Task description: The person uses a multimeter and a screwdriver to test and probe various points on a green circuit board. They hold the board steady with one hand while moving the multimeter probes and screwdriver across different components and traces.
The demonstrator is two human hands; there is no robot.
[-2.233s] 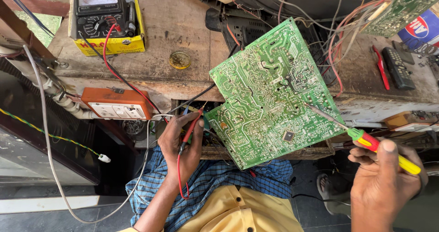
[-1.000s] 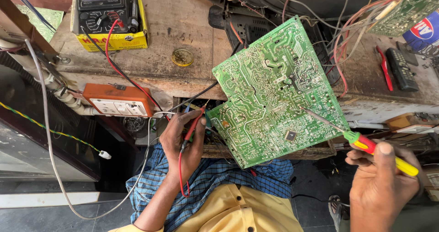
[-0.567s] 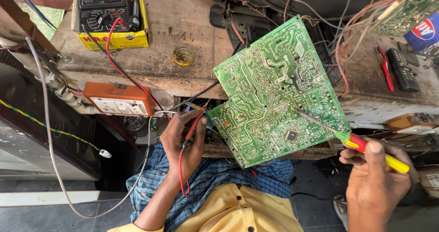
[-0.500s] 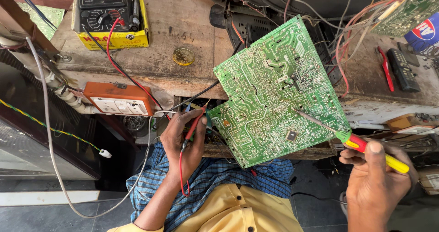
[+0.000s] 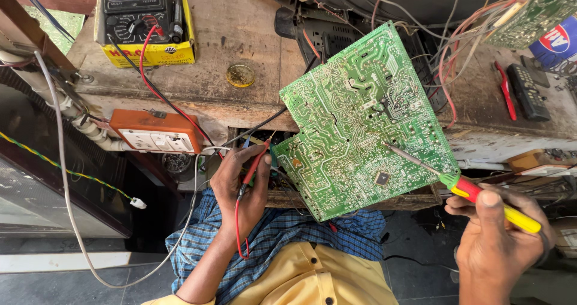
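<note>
1. The green circuit board (image 5: 366,122) stands tilted at the front edge of the wooden counter (image 5: 252,34), its solder side facing up toward the camera.
2. The left hand (image 5: 243,188) is curled closed around a red test probe (image 5: 255,167) just beside the board's lower left corner; the probe's red lead loops down below the wrist.
3. The right hand (image 5: 499,239) is closed around the yellow and red handle of a screwdriver (image 5: 463,188), thumb on top. The metal shaft slants up and left, with its tip touching the board's lower right area, near a small square chip.
4. At the counter's far left sits a black multimeter (image 5: 141,7) in a yellow box, with red and black leads trailing from it.
5. An orange socket box (image 5: 156,134) is fixed below the counter edge.
</note>
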